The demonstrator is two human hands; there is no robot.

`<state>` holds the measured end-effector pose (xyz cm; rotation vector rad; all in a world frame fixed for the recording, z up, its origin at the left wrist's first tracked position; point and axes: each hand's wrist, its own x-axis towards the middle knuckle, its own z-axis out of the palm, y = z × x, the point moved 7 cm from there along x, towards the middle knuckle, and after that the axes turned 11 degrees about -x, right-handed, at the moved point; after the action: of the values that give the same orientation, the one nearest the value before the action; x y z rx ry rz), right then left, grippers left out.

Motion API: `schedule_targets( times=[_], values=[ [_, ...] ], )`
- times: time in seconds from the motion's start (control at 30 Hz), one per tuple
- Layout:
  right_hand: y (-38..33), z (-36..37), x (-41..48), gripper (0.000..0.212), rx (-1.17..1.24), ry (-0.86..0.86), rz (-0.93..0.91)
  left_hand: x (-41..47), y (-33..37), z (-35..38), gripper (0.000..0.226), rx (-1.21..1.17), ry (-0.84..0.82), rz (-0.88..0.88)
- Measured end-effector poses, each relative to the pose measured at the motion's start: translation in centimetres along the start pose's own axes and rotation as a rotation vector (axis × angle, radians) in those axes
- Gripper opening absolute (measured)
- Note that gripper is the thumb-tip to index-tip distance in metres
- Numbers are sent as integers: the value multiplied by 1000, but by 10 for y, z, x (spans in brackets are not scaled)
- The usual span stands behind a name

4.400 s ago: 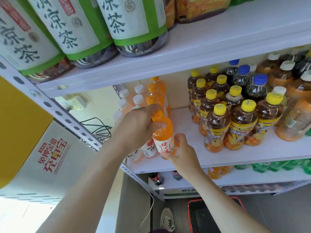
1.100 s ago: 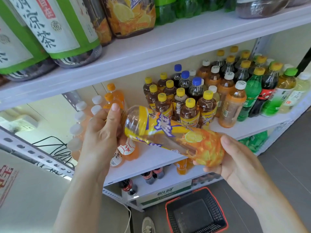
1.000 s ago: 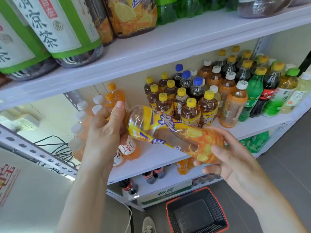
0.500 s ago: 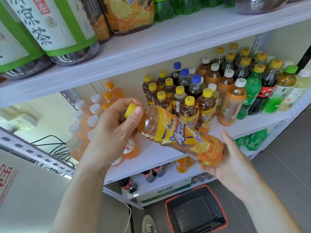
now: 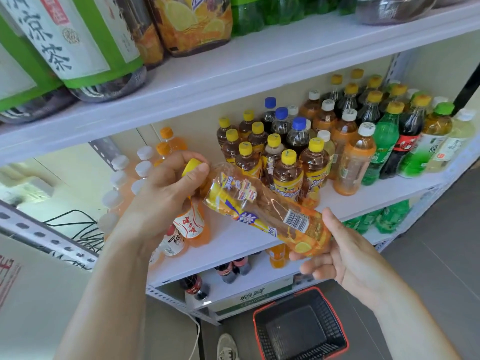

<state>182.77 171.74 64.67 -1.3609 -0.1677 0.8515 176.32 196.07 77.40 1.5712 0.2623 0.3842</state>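
Note:
I hold a yellow-labelled iced tea bottle [image 5: 262, 213] almost on its side in front of the middle shelf [image 5: 239, 237]. Its barcode faces up. My left hand [image 5: 166, 198] grips the neck, fingers curled round the yellow cap [image 5: 191, 166]. My right hand [image 5: 337, 252] cups the bottle's base from below, thumb along its side. Rows of the same yellow-capped tea bottles [image 5: 288, 170] stand on the shelf just behind.
Orange and white-capped bottles [image 5: 140, 170] stand at the shelf's left; green, cola and pale tea bottles [image 5: 405, 141] at its right. Large bottles fill the upper shelf [image 5: 259, 61]. A red-rimmed black basket [image 5: 301, 328] sits on the floor below, beside a shoe [image 5: 227, 346].
The bottle has turned in my hands, so the barcode now faces up. My left hand has slid from the shoulder to the cap; earlier still, both hands held an orange bottle.

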Motion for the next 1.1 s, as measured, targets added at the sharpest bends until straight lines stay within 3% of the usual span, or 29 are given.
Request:
schedule_targets(
  times=[0.13,0.33,0.5,0.6,0.7,0.8,0.9,0.97,1.1],
  values=[
    [6,-1,3,69,-33,-29,51,2,0,2,26,-25,4,18],
    [16,4,16,57,45,-79,68,3,6,10,30,53,56,152],
    [30,1,41,34,124,114,59,6,2,19,30,282,84,241],
    [34,16,52,33,-47,20,27,18,-10,4,26,535,256,223],
    [40,31,65,23,-229,8,0,37,-25,-14,29,707,349,51],
    [47,36,82,19,-319,58,-51,55,-35,-22,25,847,122,-86],
    [53,38,96,26,-372,95,-58,60,-33,-23,23,771,-90,-113],
    [52,42,107,32,-446,107,-69,65,-28,-25,21,809,-87,-62],
    [26,56,121,48,-880,182,-215,80,-30,-16,23,920,-63,10]
  ],
)
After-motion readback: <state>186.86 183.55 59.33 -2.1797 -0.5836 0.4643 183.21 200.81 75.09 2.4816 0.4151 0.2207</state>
